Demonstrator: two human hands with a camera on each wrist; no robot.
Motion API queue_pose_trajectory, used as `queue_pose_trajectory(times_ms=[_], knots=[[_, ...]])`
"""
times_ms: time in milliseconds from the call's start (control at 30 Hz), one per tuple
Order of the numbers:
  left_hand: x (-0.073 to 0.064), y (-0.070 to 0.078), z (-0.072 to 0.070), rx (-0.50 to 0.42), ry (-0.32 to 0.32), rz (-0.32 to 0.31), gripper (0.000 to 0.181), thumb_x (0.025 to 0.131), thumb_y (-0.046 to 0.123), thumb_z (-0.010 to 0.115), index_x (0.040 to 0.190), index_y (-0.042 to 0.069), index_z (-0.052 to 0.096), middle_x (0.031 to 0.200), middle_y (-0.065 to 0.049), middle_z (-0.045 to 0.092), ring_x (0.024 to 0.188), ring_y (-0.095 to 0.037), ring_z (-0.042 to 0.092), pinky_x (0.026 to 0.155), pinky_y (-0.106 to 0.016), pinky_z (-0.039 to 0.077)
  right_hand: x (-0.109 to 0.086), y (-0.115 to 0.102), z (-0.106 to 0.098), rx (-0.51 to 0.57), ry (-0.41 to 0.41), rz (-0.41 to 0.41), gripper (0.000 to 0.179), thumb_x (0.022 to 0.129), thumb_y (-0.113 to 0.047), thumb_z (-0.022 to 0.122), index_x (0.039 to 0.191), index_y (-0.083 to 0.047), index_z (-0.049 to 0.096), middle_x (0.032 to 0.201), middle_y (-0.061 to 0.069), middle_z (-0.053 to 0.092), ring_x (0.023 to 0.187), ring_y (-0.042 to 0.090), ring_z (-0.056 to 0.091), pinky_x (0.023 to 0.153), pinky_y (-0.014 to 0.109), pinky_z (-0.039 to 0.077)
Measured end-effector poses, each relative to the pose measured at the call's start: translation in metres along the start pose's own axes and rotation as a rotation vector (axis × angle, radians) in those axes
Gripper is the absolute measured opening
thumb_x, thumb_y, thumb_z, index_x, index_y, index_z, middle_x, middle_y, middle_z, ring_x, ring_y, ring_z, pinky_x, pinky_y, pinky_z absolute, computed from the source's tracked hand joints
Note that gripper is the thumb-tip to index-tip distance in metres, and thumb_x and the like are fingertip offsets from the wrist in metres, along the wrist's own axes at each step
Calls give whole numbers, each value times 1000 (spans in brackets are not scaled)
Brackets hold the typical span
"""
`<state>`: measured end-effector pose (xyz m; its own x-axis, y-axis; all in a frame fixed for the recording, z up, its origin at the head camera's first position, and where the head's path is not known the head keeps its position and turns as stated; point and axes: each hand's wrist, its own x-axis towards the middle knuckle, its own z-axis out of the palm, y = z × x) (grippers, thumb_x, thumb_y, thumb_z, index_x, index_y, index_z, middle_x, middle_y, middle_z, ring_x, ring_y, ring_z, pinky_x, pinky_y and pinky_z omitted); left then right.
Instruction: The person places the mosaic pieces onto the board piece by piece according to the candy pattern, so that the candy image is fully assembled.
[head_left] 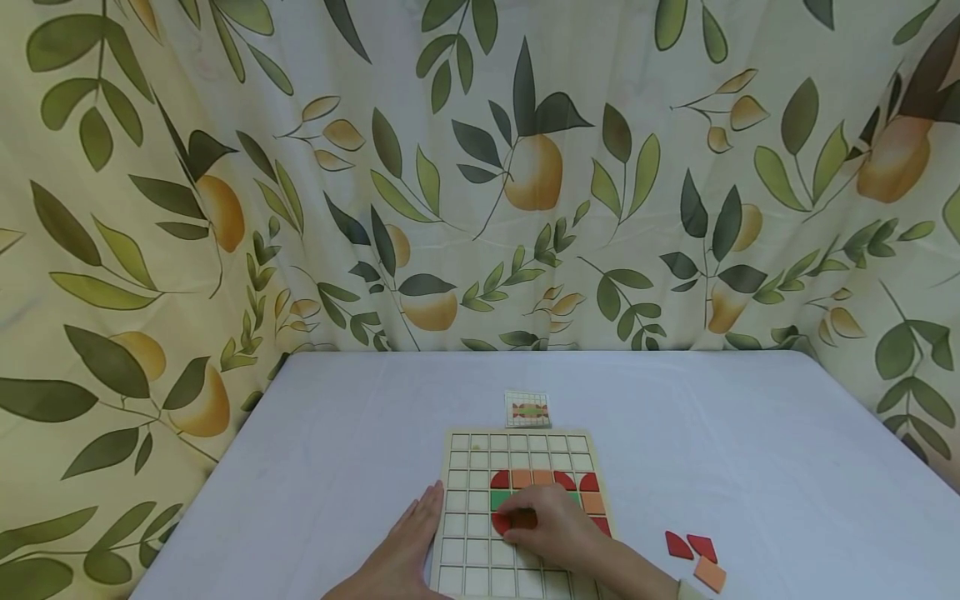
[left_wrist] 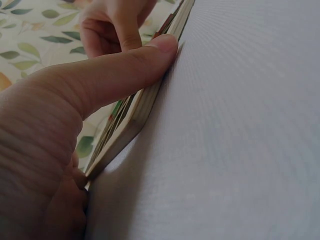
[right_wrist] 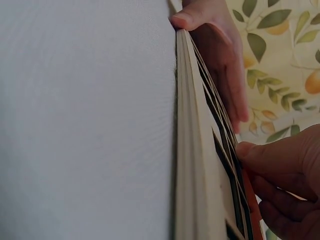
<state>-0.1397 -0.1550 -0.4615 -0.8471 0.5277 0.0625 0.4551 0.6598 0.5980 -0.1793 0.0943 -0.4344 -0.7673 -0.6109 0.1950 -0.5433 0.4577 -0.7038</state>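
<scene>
A pale wooden grid board (head_left: 460, 552) lies on the table, with red, orange and green tiles set in its middle rows. My right hand (head_left: 553, 523) reaches over it from the right, thumb and fingertips pinching a red quarter-round tile (head_left: 498, 525) at a square left of the middle. The hand covers part of that tile and several squares. My left hand (head_left: 403, 540) rests along the board's left side, fingers straight. In the left wrist view its thumb (left_wrist: 135, 65) lies against the near edge of the board.
Two red curved-edge tiles (head_left: 678, 545) and an orange square tile (head_left: 709, 574) lie loose on the white tablecloth (head_left: 345, 450), right of the board. A small pattern card (head_left: 528, 398) sits just behind the board. Beyond the table hangs a leaf-and-fruit print curtain (head_left: 480, 250).
</scene>
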Motion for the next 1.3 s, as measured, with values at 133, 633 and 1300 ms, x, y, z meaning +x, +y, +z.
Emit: queue_pose_trajectory(times_ms=[133, 633, 1300], knots=[[0, 0, 0, -9, -1, -7, 126, 63, 66, 70, 144, -7, 5, 150, -22, 10, 136, -35, 9, 107, -46, 14, 1, -1, -1, 1, -3, -6, 18, 77, -11, 75, 94, -10, 72, 90, -10, 66, 84, 5, 57, 73, 24, 50], [1, -2, 2, 15, 18, 17, 125, 62, 63, 72, 143, -9, 9, 149, -23, 14, 136, -35, 13, 105, -51, 18, 1, -2, -3, -9, -18, 0, 18, 77, -10, 74, 95, -10, 72, 92, -9, 67, 86, 6, 58, 74, 25, 50], [2, 0, 3, -24, -2, -20, 126, 61, 62, 72, 144, -8, 8, 150, -21, 12, 137, -33, 10, 107, -49, 15, -17, 3, -15, -19, 65, -51, 16, 78, -10, 74, 94, -11, 72, 89, -8, 67, 81, 7, 58, 68, 25, 50]])
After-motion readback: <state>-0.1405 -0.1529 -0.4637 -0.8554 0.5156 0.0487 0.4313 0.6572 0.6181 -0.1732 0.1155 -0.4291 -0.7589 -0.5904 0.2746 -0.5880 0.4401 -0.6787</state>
